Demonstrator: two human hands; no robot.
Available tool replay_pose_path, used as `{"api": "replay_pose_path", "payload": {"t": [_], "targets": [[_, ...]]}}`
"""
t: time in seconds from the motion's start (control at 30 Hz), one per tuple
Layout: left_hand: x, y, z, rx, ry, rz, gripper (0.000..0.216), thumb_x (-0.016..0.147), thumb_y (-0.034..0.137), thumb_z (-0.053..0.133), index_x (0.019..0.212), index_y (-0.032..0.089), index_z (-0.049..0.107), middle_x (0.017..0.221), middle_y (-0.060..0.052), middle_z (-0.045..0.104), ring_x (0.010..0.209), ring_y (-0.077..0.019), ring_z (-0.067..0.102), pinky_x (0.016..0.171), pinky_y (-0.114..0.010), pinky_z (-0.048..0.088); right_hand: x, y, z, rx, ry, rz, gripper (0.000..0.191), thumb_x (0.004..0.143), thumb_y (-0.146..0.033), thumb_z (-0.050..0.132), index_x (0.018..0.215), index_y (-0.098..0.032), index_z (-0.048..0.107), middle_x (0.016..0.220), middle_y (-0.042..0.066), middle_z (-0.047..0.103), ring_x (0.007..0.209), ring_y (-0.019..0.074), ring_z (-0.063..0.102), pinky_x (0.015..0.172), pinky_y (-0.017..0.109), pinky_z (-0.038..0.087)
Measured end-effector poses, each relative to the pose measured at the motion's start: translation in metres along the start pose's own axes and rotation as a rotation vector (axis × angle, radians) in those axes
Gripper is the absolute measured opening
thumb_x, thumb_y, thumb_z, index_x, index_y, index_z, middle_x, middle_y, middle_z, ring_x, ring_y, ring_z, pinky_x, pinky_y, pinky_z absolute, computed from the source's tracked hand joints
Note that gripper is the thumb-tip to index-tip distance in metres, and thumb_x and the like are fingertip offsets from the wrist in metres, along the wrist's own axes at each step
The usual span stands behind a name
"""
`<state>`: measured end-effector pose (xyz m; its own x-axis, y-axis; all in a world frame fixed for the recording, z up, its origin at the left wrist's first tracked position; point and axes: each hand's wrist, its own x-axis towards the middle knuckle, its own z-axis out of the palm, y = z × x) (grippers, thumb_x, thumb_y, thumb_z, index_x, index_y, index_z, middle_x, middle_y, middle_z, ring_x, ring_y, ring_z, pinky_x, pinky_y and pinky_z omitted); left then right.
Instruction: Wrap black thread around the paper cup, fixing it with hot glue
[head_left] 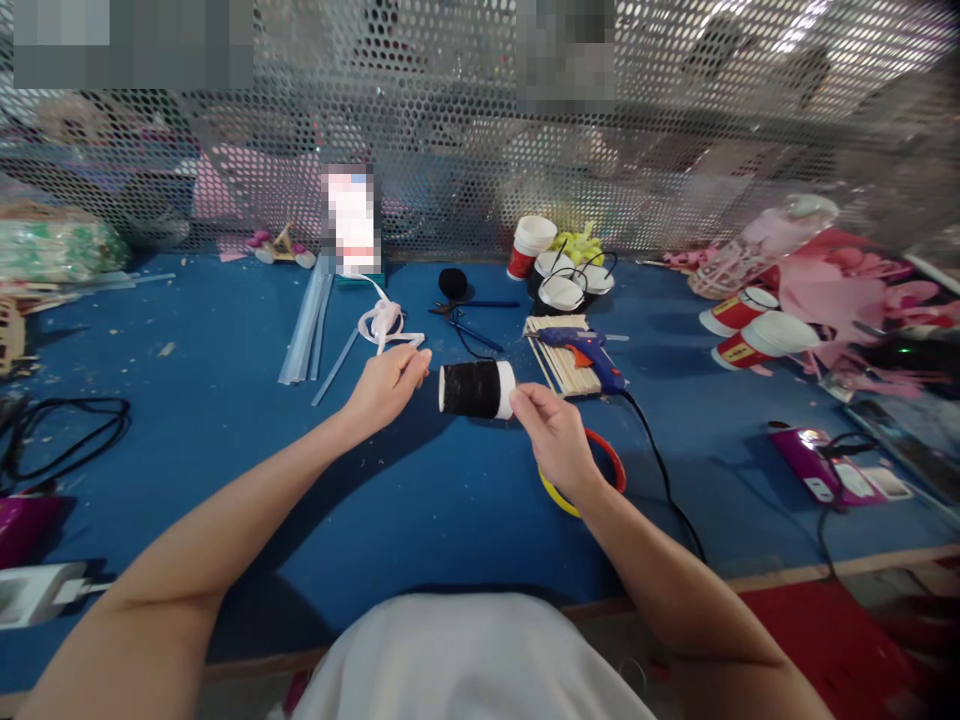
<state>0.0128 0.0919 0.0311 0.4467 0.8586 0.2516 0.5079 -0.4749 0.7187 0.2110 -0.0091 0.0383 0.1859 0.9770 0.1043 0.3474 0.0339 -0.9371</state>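
Note:
My right hand (553, 432) pinches the white end of a paper cup (471, 390) whose side is wrapped in black. The cup lies on its side in the air above the blue table. My left hand (390, 385) is closed, thumb against the fingers, just left of the cup and apart from it. Whether anything is between those fingers, I cannot make out. Right behind the left hand is a loose coil of white ribbon (382, 322). A red and yellow ring (559, 492) lies partly hidden under my right hand and wrist.
A blue glue gun (592, 352) rests on wooden sticks (555, 350), its black cord running forward. Behind stand white-topped cups (561, 293) and stacked red cups (523, 258). Clear glue sticks (309, 325), a phone (352, 220) and a black ball (452, 283) are near the mesh wall (450, 130).

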Motion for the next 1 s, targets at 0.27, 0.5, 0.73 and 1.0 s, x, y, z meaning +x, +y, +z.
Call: {"api": "replay_pose_path", "payload": {"t": [0.27, 0.5, 0.73, 1.0], "targets": [[-0.003, 0.003, 0.006, -0.584, -0.243, -0.214, 0.043, 0.087, 0.049, 0.036, 0.114, 0.017, 0.041, 0.093, -0.008, 0.056, 0.07, -0.015, 0.06, 0.059, -0.029, 0.05, -0.002, 0.007, 0.005, -0.055, -0.046, -0.142, 0.019, 0.085, -0.034, 0.046, 0.078, -0.019, 0.056, 0.075, 0.002, 0.056, 0.069, 0.0132, 0.051, 0.064, 0.026, 0.041], [-0.008, 0.014, 0.004, -0.449, -0.305, -0.176, 0.05, 0.08, 0.045, 0.053, 0.12, 0.017, 0.04, 0.098, -0.008, 0.053, 0.069, -0.0132, 0.055, 0.058, -0.026, 0.045, 0.014, -0.008, -0.025, -0.295, 0.054, -0.261, 0.022, 0.085, -0.032, 0.044, 0.087, -0.018, 0.061, 0.088, 0.005, 0.065, 0.079, 0.0162, 0.059, 0.072, 0.029, 0.047], [-0.01, 0.01, 0.004, -0.246, -0.402, -0.012, 0.06, 0.08, 0.043, 0.053, 0.133, 0.027, 0.027, 0.113, -0.009, 0.048, 0.068, -0.0117, 0.052, 0.063, -0.028, 0.046, 0.055, 0.022, -0.094, -1.046, 0.231, -0.061, 0.035, 0.076, -0.023, 0.048, 0.104, -0.005, 0.06, 0.1, 0.019, 0.06, 0.093, 0.0275, 0.056, 0.082, 0.039, 0.043], [-0.013, 0.013, 0.003, -0.01, -0.541, 0.183, 0.061, 0.084, 0.034, 0.05, 0.137, 0.03, 0.02, 0.103, -0.007, 0.047, 0.069, -0.0135, 0.049, 0.067, -0.03, 0.045, 0.067, 0.054, -0.096, -1.08, 0.184, 0.012, 0.039, 0.075, -0.027, 0.048, 0.103, -0.002, 0.06, 0.102, 0.023, 0.057, 0.099, 0.0313, 0.052, 0.084, 0.041, 0.041]]}}
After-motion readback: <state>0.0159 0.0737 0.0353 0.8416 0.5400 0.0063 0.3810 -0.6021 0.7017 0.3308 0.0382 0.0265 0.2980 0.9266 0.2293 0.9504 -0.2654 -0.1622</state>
